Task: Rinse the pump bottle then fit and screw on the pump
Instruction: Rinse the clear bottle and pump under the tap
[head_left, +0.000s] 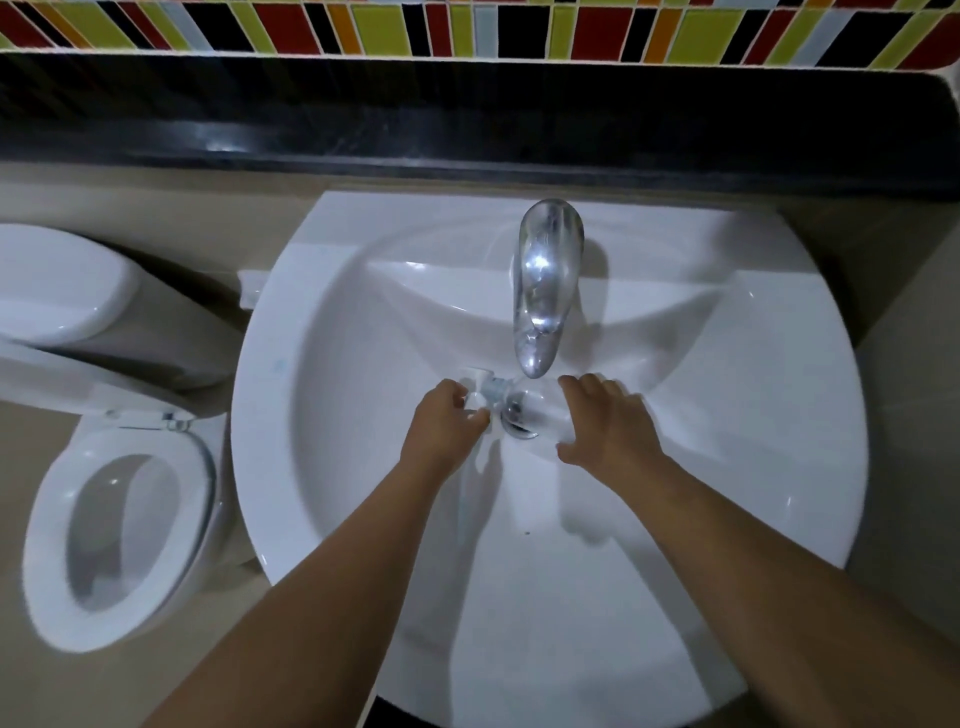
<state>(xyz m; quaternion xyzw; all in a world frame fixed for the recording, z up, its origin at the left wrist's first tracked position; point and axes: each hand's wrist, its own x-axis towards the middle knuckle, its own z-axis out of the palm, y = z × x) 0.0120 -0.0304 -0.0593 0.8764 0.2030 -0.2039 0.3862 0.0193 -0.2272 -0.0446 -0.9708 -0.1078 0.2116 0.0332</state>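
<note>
A clear pump bottle (543, 415) lies on its side low in the white sink (727, 415), over the drain (517, 421) and just under the spout of the chrome tap (543, 291). My right hand (610, 423) is curled around the bottle's body. My left hand (447, 421) grips the pump (485, 384), a white head with a silver collar. The collar sits right at the bottle's mouth; whether they are joined is too blurred to tell. No running water is visible.
A white toilet (119, 545) with its lid up stands left of the sink, its cistern (57, 286) behind it. A dark stone ledge (467, 119) runs along the back under striped coloured tiles (467, 26).
</note>
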